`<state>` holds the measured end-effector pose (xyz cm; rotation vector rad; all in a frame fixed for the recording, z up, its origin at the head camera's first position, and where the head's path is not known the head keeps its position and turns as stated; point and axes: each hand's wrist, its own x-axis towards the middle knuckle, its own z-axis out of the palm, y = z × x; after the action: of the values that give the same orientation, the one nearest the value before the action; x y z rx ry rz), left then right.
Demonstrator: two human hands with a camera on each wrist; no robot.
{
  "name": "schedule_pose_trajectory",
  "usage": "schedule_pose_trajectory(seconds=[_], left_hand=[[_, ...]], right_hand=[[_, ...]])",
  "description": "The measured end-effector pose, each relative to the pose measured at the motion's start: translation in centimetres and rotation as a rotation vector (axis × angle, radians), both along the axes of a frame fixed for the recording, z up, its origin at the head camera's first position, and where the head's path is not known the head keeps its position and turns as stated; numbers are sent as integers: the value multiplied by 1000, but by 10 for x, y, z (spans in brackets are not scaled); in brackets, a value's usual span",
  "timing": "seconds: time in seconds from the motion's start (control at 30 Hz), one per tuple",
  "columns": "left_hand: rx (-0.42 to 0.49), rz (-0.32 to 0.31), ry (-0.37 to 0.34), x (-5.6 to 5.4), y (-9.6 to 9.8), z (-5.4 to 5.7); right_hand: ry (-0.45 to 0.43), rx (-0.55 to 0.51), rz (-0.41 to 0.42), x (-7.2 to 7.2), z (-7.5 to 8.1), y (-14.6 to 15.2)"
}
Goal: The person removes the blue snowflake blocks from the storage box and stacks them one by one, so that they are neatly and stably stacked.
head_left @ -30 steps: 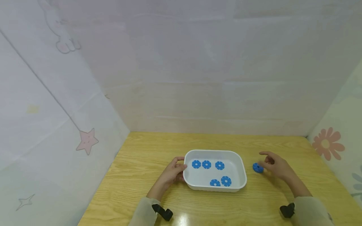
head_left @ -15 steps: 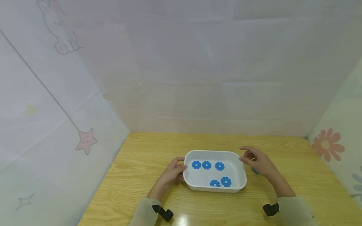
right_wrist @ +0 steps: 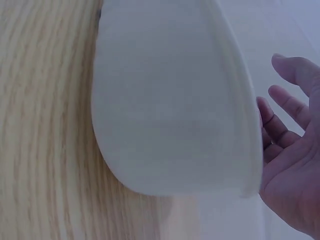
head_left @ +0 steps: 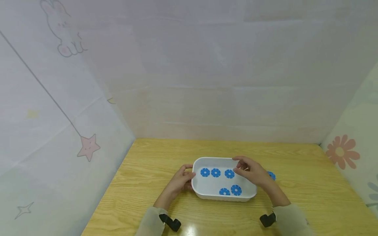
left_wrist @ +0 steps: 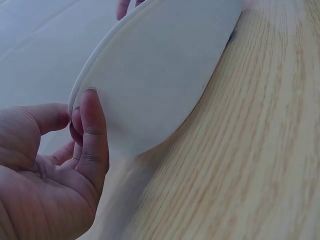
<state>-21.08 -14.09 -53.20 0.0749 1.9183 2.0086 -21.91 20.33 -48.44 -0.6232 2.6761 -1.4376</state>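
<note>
Sleeves: pale sleeves (head_left: pixel 292 219) at near edge of view, one per arm; black wrist strap (head_left: pixel 174 224) on L, another (head_left: pixel 267 220) on R.
Table: wood-grain table (head_left: pixel 133 177) under everything.
L hand: left hand (head_left: pixel 180 178) grips white tray (head_left: pixel 208 186) at its L end; L wrist view shows digits on both faces of the wall, rim betw. them.
Tray: upright on table, betw. the hands.
Near discs: two blue notched discs, one (head_left: pixel 224 191) w/ lower edge hidden by near wall, other (head_left: pixel 236 190) just to its R; below R hand in head view, apart from it.
R hand: right hand (head_left: pixel 251 171) over R part of tray, thumb & index apart, other fingers loosely bent; no disc seen in it, so taken as free.
Far discs: loose row of three, left (head_left: pixel 205 172), mid (head_left: pixel 216 172), right (head_left: pixel 229 173). Right one is closest to R thumb tip, just beside it in head view; contact, height can't tell.
Disc on table: blue disc (head_left: pixel 272 176) outside tray, R of it, partly hidden behind R hand; single or stacked, can't tell.
Progress: my read, part-way. Discs split: 5 in tray, min. 1 out. Tray steadied = done; pick by R hand seems not yet made.
Backdrop: pale sheet (head_left: pixel 189 82) behind table; pink star (head_left: pixel 89 147) on L side, red flower (head_left: pixel 339 150) on R.
</note>
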Motion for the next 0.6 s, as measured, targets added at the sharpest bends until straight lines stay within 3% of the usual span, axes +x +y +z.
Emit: schedule_pose_trajectory(seconds=[0.33, 0.6], left_hand=[[9, -3, -2, -1, -1, -1], [1, -1, 1, 0, -1, -2]], right_hand=[[-63, 15, 24, -6, -8, -21], [-61, 30, 37, -13, -17, -40]])
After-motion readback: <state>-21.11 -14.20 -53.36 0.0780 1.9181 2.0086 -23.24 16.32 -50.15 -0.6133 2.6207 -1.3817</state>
